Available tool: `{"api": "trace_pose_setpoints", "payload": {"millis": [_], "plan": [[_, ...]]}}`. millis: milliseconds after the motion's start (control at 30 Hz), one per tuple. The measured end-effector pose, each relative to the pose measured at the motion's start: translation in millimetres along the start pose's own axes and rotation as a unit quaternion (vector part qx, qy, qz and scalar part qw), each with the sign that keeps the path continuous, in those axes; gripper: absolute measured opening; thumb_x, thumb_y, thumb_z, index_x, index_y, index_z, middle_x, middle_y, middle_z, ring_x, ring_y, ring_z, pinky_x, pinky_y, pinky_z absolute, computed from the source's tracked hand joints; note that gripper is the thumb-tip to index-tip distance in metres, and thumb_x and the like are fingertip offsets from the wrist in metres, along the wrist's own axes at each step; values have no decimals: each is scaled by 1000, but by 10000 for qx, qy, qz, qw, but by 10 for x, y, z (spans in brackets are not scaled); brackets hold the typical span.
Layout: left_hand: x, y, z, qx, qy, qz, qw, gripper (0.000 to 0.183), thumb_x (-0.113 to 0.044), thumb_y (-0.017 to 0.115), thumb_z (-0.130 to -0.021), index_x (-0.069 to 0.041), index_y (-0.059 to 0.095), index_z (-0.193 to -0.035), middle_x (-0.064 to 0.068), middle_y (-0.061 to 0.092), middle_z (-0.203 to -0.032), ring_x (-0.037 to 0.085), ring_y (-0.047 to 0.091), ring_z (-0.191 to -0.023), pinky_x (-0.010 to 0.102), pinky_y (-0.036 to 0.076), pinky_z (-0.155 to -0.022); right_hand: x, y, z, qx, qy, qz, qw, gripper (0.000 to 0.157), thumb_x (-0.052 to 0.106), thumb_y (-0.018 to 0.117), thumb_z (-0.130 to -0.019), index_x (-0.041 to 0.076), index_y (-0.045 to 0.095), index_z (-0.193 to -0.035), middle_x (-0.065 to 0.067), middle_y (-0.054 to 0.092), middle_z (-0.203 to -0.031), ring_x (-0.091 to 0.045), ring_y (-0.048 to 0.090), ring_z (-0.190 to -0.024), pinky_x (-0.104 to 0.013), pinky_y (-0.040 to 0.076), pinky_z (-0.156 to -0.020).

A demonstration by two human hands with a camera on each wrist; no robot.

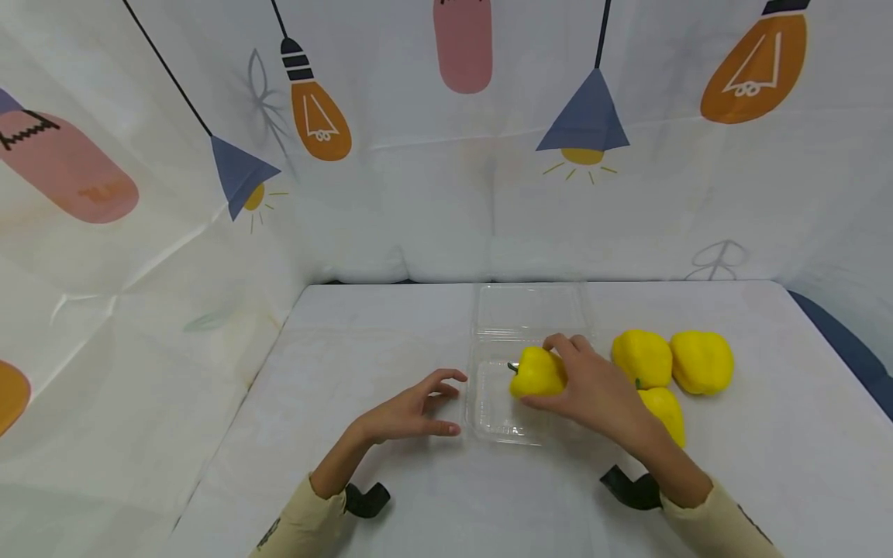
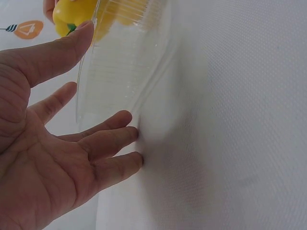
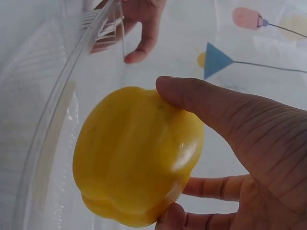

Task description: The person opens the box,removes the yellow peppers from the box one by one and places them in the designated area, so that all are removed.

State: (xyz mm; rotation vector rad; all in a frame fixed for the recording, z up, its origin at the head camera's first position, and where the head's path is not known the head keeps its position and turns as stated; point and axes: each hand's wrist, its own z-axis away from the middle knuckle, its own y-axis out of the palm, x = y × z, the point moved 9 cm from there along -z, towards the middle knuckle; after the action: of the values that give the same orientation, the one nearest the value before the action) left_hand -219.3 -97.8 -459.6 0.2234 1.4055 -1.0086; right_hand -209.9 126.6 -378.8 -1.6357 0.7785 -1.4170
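Note:
My right hand [image 1: 593,387] holds a yellow bell pepper [image 1: 539,373] between thumb and fingers, over a clear plastic clamshell container [image 1: 498,422]. The pepper's green stem points left. In the right wrist view the pepper [image 3: 136,153] fills the middle, with the container's wall [image 3: 53,120] beside it. My left hand [image 1: 418,408] is at the container's left side, fingers spread and relaxed, holding nothing. From the left wrist, its fingertips [image 2: 132,160] appear low by the container's side [image 2: 124,72]. The container's lid [image 1: 530,308] lies folded back toward the wall.
Three more yellow bell peppers sit right of the container: one pepper [image 1: 642,358] at the back, another pepper [image 1: 701,362] to its right, and a third pepper [image 1: 663,411] partly hidden by my right forearm. A white table [image 1: 335,333] meets a patterned curtain [image 1: 418,209] behind.

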Motion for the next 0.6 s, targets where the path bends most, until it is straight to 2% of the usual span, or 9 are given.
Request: {"api": "trace_pose_setpoints", "payload": {"millis": [200, 400, 600], "plan": [[2, -1, -2, 1, 26, 46, 10000, 70, -33, 74, -81, -38, 31, -137, 8, 41, -139, 24, 40, -130, 49, 32, -106, -93, -117, 42, -27, 159, -35, 9999, 88, 80, 63, -61, 17, 46, -121, -8, 52, -102, -18, 50, -70, -27, 43, -58], [-19, 0, 8, 35, 52, 52, 10000, 71, -32, 74, -81, -37, 30, -137, 9, 40, -140, 24, 40, -131, 49, 31, -106, -165, -208, 84, -3, 347, -135, 9993, 84, 77, 65, -63, 17, 43, -119, -7, 50, -97, -19, 50, -70, -27, 42, -56], [-8, -3, 11, 34, 59, 56, 10000, 71, -33, 74, -82, -38, 30, -138, 9, 40, -140, 24, 39, -131, 50, 31, -106, -221, -297, 120, -20, 453, -77, 9989, 87, 78, 63, -63, 16, 42, -120, -9, 52, -98, -20, 50, -71, -27, 41, -57]]}}
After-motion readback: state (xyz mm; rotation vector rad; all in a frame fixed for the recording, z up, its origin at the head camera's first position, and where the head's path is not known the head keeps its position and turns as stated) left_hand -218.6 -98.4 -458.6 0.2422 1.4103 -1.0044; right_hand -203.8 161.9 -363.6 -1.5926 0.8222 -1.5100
